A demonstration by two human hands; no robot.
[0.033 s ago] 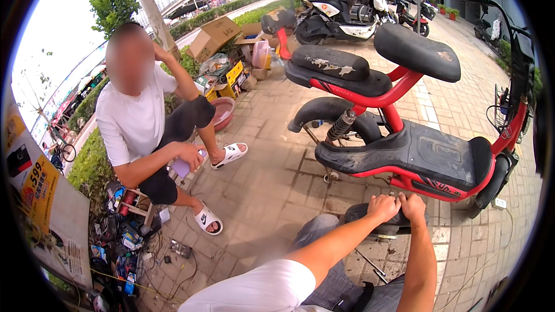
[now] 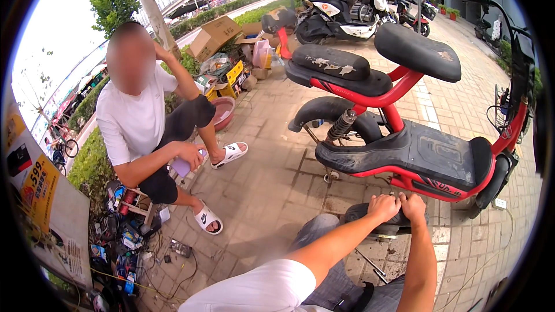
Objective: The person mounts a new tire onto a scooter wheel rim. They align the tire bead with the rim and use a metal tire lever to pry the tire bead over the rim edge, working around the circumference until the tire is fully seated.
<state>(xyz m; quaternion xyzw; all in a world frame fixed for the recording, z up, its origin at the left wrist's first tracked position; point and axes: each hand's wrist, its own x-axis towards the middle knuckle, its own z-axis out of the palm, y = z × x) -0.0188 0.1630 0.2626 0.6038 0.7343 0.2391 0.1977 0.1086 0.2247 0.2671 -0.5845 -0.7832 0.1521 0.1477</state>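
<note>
Both of my hands are closed on the black tire of a small wheel (image 2: 356,212), which is held low between my knees beside a red and black electric scooter (image 2: 439,150). My left hand (image 2: 384,207) grips the top of the tire, its fingers curled over. Right beside it, almost touching, my right hand (image 2: 413,205) holds the same tire. My fingertips are partly hidden. The metal hub (image 2: 386,230) shows below my left hand. A long thin metal tool (image 2: 372,264) lies on the paving near my legs.
A person (image 2: 139,115) in a white shirt sits at the left, holding a purple phone (image 2: 188,164). Tools and parts (image 2: 124,248) are heaped at the lower left. A reddish basin (image 2: 224,112) and cardboard boxes (image 2: 215,37) stand farther back. A cable (image 2: 511,225) runs along the right.
My hands and the wheel have stayed in place. At the far left edge, a bicycle and its rider have shifted in the background.
</note>
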